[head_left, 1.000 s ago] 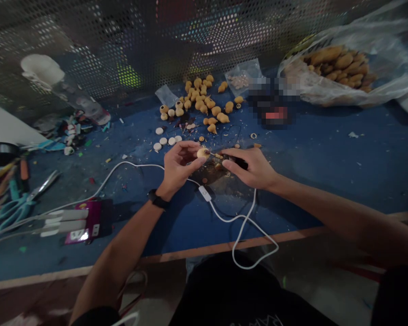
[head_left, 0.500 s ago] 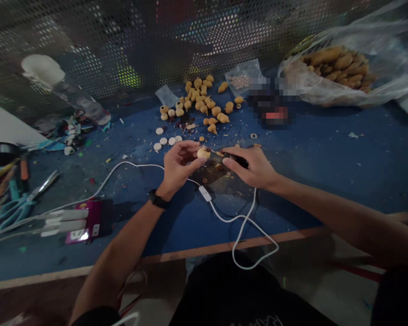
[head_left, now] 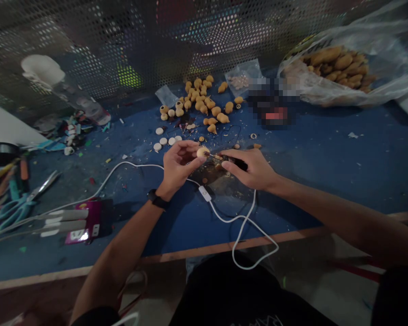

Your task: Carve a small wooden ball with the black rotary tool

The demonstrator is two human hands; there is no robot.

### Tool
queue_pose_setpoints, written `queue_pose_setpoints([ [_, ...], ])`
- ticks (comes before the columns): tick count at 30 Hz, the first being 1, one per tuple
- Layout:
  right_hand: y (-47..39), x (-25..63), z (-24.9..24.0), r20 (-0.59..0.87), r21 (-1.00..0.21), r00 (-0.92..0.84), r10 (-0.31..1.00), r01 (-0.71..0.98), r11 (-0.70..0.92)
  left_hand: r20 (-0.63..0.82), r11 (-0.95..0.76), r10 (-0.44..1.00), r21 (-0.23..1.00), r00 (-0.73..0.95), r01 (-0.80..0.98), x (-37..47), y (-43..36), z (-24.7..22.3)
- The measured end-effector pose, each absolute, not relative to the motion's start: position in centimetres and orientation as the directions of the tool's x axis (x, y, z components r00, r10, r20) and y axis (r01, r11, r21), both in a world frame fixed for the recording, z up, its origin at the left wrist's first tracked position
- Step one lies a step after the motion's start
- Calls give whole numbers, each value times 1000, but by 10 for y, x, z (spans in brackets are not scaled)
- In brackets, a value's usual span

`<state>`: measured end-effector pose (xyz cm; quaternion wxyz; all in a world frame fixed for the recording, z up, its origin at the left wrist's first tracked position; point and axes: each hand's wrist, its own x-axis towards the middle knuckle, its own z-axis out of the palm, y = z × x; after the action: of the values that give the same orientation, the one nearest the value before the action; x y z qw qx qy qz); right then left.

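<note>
My left hand (head_left: pixel 177 166) pinches a small pale gourd (head_left: pixel 201 153) between thumb and fingers, its dark side turned right. My right hand (head_left: pixel 256 170) is closed around a dark rotary tool (head_left: pixel 239 163), from which a thin metal shaft reaches left. The shaft's tip meets the dark spot on the gourd; whether it is inside an opening I cannot tell. Below the right hand hangs a white cord (head_left: pixel 254 199) with an inline switch (head_left: pixel 205 194). Shavings and dust lie on the blue table (head_left: pixel 177 226) under both hands.
Several small gourds (head_left: pixel 200 97) are piled behind my hands, with white discs (head_left: pixel 163 141) nearby. A plastic bag of gourds (head_left: pixel 340 68) sits back right. Scissors (head_left: pixel 27 199) and a purple power strip (head_left: pixel 94 219) lie left. Perforated mesh (head_left: pixel 105 40) rises behind the table.
The gourd has turned slightly in my left hand and shifted a little left. The tool's shaft has tilted and its tip sits slightly lower. Both hands stay nearly in place.
</note>
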<state>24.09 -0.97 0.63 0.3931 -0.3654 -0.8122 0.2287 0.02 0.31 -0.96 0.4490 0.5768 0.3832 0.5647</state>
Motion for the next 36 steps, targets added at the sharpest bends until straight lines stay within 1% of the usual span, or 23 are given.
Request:
queue_pose_setpoints([
  [3,-10,240,7,479,-664,-397,783,420,619,316,-311,947,948,62,-73,0,4,-10],
  [7,-10,240,7,467,-665,-428,774,406,626,319,-316,945,947,72,-53,1,3,-10],
  [11,-10,240,6,457,-677,-396,796,426,600,321,-319,945,947,65,-43,1,3,-10],
  [23,-9,240,6,464,-675,-421,779,401,619,305,-303,950,952,61,-51,0,5,-11],
  [31,-9,241,7,455,-673,-410,790,423,607,313,-312,948,950,59,-33,1,4,-11],
  [36,-9,241,7,445,-680,-415,793,420,601,280,-278,959,960,44,-42,2,5,-10],
])
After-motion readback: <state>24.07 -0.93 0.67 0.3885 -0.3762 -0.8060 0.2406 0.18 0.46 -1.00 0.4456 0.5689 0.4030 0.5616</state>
